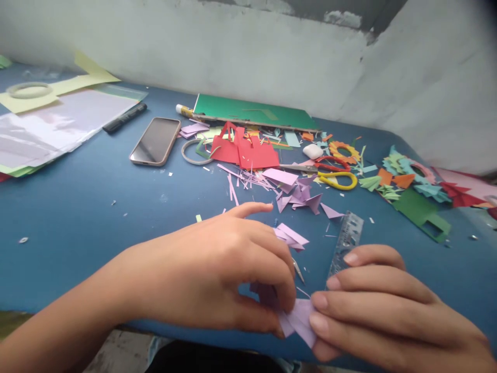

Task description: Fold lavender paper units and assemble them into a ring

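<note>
Head: smooth blue tabletop [89, 223] against a patchy pale wall [155, 46]. Left hand [217, 269] and right hand [384, 311] close together, both pinching folded lilac paper [302, 316] at the near edge. Ruler [351, 230] (see-through, straight-edged) partly behind right hand; angular paper scraps [301, 197] beyond.

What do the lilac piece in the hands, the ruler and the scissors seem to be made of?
Lilac piece: likely paper, matte, judging by its thin folded layers and flat, even colour.
Ruler: probably clear plastic, glossy, since it looks see-through with bright glints.
Scissors: the grey blades look like metal; the smooth, solid red and yellow handles suggest plastic.
</note>
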Tool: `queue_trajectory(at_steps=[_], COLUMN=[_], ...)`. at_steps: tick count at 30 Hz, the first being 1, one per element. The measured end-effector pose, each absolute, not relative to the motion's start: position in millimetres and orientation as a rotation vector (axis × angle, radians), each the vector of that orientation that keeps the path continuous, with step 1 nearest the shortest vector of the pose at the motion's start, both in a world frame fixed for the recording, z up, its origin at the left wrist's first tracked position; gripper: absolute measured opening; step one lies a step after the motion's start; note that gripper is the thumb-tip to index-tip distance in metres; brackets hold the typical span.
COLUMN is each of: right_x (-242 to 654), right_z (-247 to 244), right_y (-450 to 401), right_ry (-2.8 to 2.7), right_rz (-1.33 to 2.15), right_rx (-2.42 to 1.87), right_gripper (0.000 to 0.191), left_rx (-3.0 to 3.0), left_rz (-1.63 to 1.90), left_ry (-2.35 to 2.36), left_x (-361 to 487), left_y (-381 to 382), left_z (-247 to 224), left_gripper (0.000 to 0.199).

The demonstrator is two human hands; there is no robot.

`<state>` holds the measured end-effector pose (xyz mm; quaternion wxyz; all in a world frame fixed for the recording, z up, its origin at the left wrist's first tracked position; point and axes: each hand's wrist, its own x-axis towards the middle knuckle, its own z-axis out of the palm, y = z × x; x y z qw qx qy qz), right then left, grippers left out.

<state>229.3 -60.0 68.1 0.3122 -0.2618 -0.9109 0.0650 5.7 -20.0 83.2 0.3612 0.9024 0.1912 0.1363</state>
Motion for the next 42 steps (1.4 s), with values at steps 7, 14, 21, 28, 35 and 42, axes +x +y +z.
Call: queue_trajectory(at_steps=[7,14,21,28,35,42], right_x=[225,219,219,216,217,214], right_z=[63,45,41,41,44,40], right_y=[-47,-48,-44,-43,-42,-44], right_ry=[-2.42,-2.173,-2.084,-2.021,-2.054,-2.133], right_rz=[0.41,0.586,0.818,0.875,1.018,0.925], right_rx=[-0.591,-0.905,-1.102,-1.125,-1.101,-1.194], right_gripper=[0.01,0.02,0.031,0.031,0.031,0.036], left_rx=[2.308,2.201,2.145,2.142,2.146,2.221], left_rz=[0.334,0.607,0.707,0.797,0.792,0.802], left_ry=[0.501,0.705,0.76,0.762,0.831,0.799], left_x=[5,8,15,16,18,21], left_y=[-18,-15,-17,-16,-16,-17], left_z=[81,74,62,56,56,54], left_gripper=[0.003,0.009,0.018,0.018,0.017,0.018])
